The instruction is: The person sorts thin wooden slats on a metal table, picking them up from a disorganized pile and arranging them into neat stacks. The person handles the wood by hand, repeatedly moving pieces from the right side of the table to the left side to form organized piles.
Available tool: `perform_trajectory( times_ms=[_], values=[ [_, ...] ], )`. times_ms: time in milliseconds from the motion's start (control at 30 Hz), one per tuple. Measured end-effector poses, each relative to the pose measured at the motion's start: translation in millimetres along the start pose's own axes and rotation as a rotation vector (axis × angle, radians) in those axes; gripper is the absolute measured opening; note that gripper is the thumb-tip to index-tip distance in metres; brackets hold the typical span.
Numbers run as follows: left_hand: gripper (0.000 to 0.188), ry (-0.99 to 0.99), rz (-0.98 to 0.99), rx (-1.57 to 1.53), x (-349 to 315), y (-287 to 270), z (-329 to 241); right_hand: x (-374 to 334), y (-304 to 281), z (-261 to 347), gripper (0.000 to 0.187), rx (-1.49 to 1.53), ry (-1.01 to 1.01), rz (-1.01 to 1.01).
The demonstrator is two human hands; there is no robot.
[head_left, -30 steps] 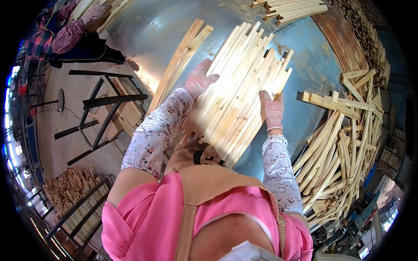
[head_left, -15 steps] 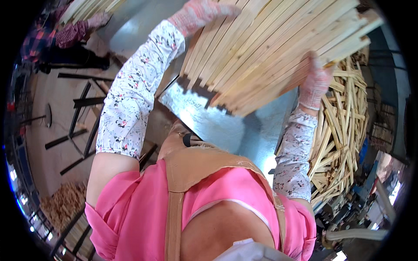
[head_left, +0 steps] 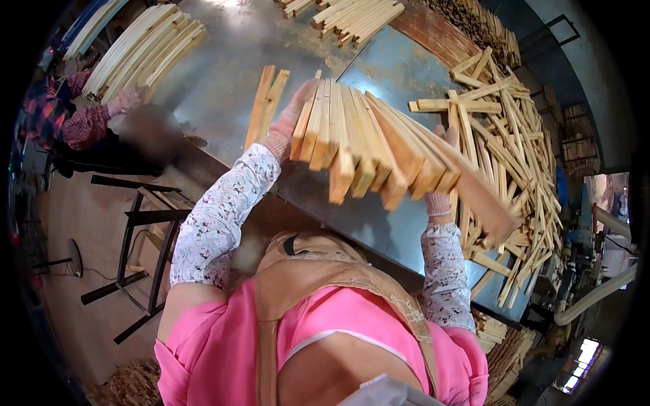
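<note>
Between my two hands a row of wooden strips (head_left: 359,145) is held up over the metal table, their near ends fanned and uneven. My left hand (head_left: 292,122), in a pinkish knit glove, grips the left end of the row. My right hand (head_left: 440,196), gloved alike, is at the right end, mostly hidden behind the wood. One strip (head_left: 491,210) at the right slants out from the rest, its near end blurred. Left of my left hand, two loose strips (head_left: 259,108) lie on the table.
The metal table (head_left: 230,88) carries a tangled pile of strips (head_left: 508,149) on the right and small stacks (head_left: 359,19) at the far side. At far left, a co-worker's gloved hand (head_left: 127,101) is beside a curved-looking stack of strips (head_left: 145,51). A dark metal frame (head_left: 145,237) stands on the floor.
The wide layer of strips has become a narrower, fanned row, lower and nearer to me. Two strips now lie at its left. My view has shifted, showing more of the table.
</note>
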State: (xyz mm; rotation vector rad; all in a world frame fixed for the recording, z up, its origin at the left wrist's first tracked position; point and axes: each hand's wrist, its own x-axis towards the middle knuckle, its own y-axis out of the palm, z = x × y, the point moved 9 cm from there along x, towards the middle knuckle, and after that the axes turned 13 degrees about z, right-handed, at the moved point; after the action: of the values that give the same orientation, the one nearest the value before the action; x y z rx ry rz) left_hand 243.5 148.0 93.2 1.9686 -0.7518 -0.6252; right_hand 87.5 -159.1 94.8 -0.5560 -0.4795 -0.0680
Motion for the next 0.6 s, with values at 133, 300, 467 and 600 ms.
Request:
perform_trajectory(
  times_ms=[133,300,467,600],
  values=[
    [0.075,-0.148,0.021,-0.043,1.3,-73.8,43.2,-50.8,31.1,-40.6,0.066,0.881,0.051,0.014],
    [0.051,-0.387,-0.023,2.228,-48.0,-91.8,19.9,-136.0,103.9,-13.6,0.058,0.24,0.854,0.137],
    [0.047,-0.331,-0.117,2.711,-60.9,-168.0,45.3,-148.6,131.2,-35.6,0.058,-0.609,0.782,0.617],
    [0.065,-0.417,-0.669,2.425,-79.0,-177.7,8.6,-154.2,119.0,-64.0,0.052,0.081,1.022,0.044]
  ],
)
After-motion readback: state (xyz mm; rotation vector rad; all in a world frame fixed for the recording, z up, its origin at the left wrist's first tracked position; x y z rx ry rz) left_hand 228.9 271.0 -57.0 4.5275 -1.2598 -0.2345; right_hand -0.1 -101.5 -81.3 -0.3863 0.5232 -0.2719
